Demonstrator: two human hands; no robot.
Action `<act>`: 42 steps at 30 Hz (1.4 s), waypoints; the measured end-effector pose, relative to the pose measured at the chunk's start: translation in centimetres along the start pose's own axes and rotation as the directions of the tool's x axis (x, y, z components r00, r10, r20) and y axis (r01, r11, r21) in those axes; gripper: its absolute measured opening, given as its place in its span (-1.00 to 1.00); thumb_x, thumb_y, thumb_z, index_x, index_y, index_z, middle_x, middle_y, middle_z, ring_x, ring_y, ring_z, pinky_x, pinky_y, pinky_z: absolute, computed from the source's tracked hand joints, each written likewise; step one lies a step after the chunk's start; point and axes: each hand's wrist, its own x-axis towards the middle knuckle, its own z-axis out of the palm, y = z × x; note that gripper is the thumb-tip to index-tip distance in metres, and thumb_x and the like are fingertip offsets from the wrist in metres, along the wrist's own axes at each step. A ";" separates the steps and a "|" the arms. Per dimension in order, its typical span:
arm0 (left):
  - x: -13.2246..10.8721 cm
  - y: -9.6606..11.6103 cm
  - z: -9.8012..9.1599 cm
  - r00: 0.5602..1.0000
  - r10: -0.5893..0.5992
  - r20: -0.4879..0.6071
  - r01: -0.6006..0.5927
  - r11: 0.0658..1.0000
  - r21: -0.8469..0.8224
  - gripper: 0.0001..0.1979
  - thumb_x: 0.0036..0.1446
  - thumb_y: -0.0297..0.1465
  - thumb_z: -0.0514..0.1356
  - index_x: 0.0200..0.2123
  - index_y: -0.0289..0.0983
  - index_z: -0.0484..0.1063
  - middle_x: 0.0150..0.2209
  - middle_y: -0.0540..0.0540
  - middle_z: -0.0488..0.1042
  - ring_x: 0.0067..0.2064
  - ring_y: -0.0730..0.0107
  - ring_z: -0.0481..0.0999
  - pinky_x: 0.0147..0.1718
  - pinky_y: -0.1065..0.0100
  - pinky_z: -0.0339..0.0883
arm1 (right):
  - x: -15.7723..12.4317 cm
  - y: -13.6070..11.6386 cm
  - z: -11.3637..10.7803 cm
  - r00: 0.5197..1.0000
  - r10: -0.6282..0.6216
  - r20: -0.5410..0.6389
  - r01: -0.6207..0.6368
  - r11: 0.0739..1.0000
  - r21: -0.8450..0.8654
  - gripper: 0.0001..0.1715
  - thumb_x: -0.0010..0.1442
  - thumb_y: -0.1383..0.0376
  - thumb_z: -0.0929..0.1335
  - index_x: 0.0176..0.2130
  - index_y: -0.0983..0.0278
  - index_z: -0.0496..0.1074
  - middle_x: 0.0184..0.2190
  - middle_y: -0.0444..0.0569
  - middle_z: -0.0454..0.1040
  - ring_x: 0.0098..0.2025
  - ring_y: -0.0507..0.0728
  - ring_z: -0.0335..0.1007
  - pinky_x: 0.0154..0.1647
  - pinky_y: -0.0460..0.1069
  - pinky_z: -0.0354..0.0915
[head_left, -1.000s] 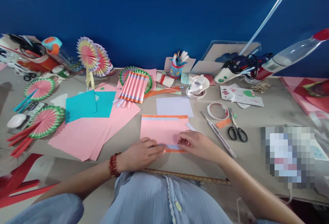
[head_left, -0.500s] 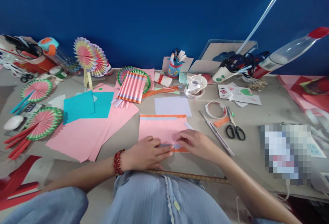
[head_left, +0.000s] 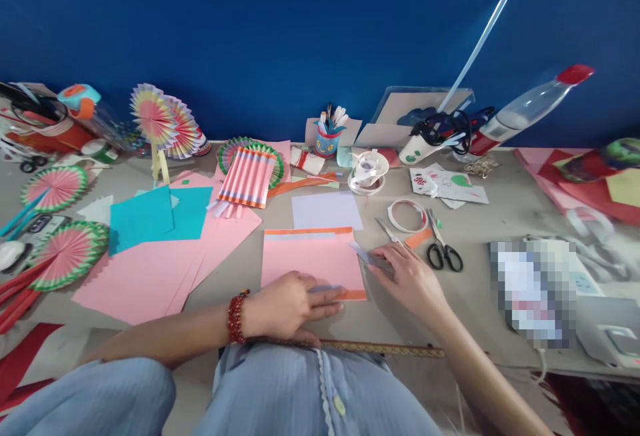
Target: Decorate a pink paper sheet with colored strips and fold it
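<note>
A pink sheet of paper [head_left: 305, 256] with orange borders lies before me. A short lilac strip shows along its top border, and another along the bottom is partly covered by my fingers. My left hand [head_left: 287, 306] rests on the sheet's lower edge with its fingers stretched out. Off the sheet's right side, my right hand [head_left: 413, 279] has its thumb and forefinger apart, close to a loose lilac paper strip [head_left: 363, 253]. That strip overlaps the sheet's right edge. A utility knife [head_left: 386, 228] lies mostly hidden beneath my right hand.
Black-handled scissors [head_left: 444, 255] and a tape roll [head_left: 407, 215] lie to the right. Behind the sheet is lilac paper [head_left: 325, 209]. Leftward are teal sheets [head_left: 193, 216], larger pink sheets [head_left: 135, 279] and pleated paper fans [head_left: 70, 256]. A pen cup [head_left: 327, 144] stands by the wall.
My right hand has left the pink sheet's lower right corner and moved right and up toward the loose strip, its fingers spreading. My left hand stays on the lower edge. The view has shifted slightly.
</note>
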 end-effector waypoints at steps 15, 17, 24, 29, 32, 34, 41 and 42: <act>-0.3 -0.6 -1.9 0.974 -0.197 -0.114 0.184 0.976 -0.118 -0.66 0.38 -0.25 0.01 0.09 -0.30 0.35 0.14 -0.23 0.40 0.02 0.19 0.46 0.02 0.21 0.30 | 0.7 0.0 0.3 0.992 0.072 0.100 -0.100 0.947 0.306 -0.91 0.24 0.28 0.26 -0.24 0.18 0.35 -0.31 -0.06 0.50 -0.24 0.17 0.43 -0.19 0.03 0.29; 0.3 -1.2 -1.9 0.954 -0.235 -0.187 0.217 0.970 -0.111 -0.70 0.37 -0.34 0.01 0.07 -0.31 0.36 0.13 -0.23 0.41 0.09 0.17 0.40 0.12 0.16 0.25 | 1.2 0.5 0.1 0.992 0.040 0.121 -0.086 0.908 0.409 -0.81 0.27 0.23 0.25 -0.13 0.17 0.38 -0.27 -0.06 0.51 -0.21 0.15 0.44 -0.18 0.01 0.31; 1.1 -2.0 0.1 0.965 -0.208 -0.161 0.206 0.978 -0.027 -0.56 0.28 -0.35 0.15 0.18 -0.39 0.29 0.26 -0.27 0.29 0.23 0.07 0.28 0.21 0.08 0.17 | 2.7 0.8 -0.5 0.980 -0.019 0.200 -0.092 0.841 0.533 -0.75 0.28 0.18 0.26 -0.22 0.24 0.46 -0.36 -0.10 0.48 -0.38 0.06 0.36 -0.33 -0.05 0.26; 0.5 -1.7 0.2 0.952 -0.213 -0.222 0.203 0.977 -0.067 -0.67 0.30 -0.38 0.12 0.10 -0.32 0.36 0.19 -0.24 0.37 0.16 0.14 0.35 0.16 0.08 0.24 | 3.5 0.8 -0.5 0.955 -0.066 0.290 -0.121 0.803 0.584 -0.77 0.30 0.17 0.26 -0.21 0.21 0.45 -0.35 -0.14 0.49 -0.31 0.07 0.37 -0.26 -0.04 0.27; 0.6 -2.2 -0.3 0.922 -0.262 -0.285 0.251 0.965 -0.074 -0.70 0.32 -0.38 0.09 0.07 -0.31 0.38 0.19 -0.24 0.36 0.18 0.12 0.33 0.19 0.03 0.23 | 4.5 1.1 -0.7 0.960 -0.093 0.265 -0.074 0.824 0.561 -0.78 0.30 0.19 0.26 -0.21 0.20 0.45 -0.34 -0.14 0.48 -0.29 0.07 0.36 -0.24 -0.03 0.26; 0.5 -2.5 -0.5 0.891 -0.326 -0.315 0.319 0.945 -0.075 -0.69 0.33 -0.38 0.07 0.08 -0.31 0.38 0.20 -0.25 0.35 0.20 0.11 0.32 0.19 0.03 0.24 | 5.0 1.1 -1.1 0.963 -0.106 0.246 -0.045 0.843 0.537 -0.79 0.30 0.22 0.24 -0.21 0.20 0.44 -0.35 -0.14 0.48 -0.29 0.07 0.37 -0.24 -0.02 0.27; -2.3 -1.1 0.5 0.852 -0.432 -0.295 0.460 0.887 0.031 -0.61 0.37 -0.34 0.03 0.20 -0.32 0.29 0.27 -0.23 0.28 0.29 0.14 0.23 0.25 0.03 0.17 | 4.8 -2.9 -1.1 0.929 -0.336 0.155 0.252 0.881 0.401 -0.76 0.19 0.44 0.21 -0.24 0.22 0.41 -0.05 0.01 0.52 -0.01 0.16 0.37 0.01 0.08 0.28; -2.5 -0.9 0.6 0.855 -0.440 -0.275 0.470 0.881 0.052 -0.58 0.37 -0.30 0.03 0.23 -0.31 0.26 0.31 -0.23 0.23 0.32 0.13 0.19 0.27 0.02 0.12 | 4.6 -3.8 -0.8 0.909 -0.387 0.154 0.307 0.873 0.379 -0.75 0.16 0.46 0.21 -0.25 0.24 0.42 0.01 0.03 0.51 0.03 0.18 0.34 0.05 0.11 0.27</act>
